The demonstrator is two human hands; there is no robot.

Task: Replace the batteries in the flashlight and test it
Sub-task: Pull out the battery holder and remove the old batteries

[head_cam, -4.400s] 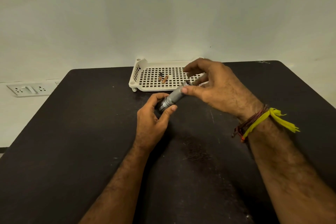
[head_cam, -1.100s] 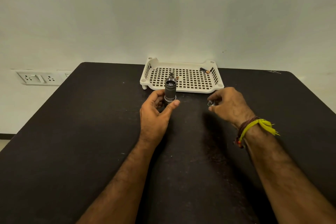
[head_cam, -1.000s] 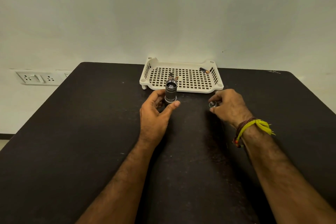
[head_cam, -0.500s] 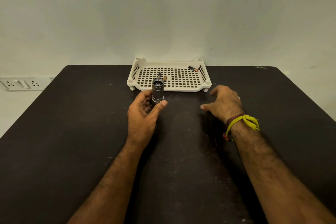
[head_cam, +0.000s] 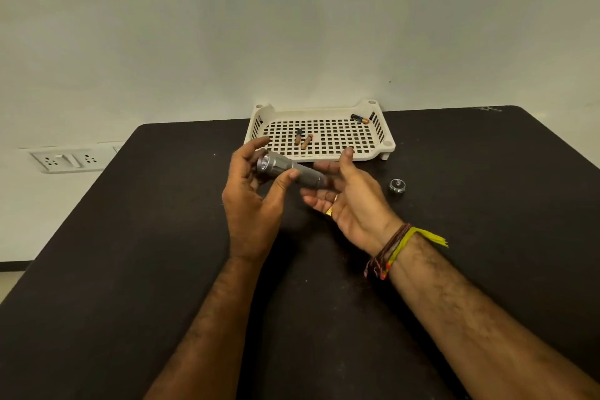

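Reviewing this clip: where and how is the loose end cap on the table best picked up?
Pinch the end cap across its round side wall, coming from above. It sits flat and alone on the table, right of the right hand, with every side free.

Head view — looking down, close over table (head_cam: 136, 237).

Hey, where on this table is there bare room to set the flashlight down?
Bare: table left of the left hand, and right of the tail cap. Crowded: between the tray and both hands, the right hand included.
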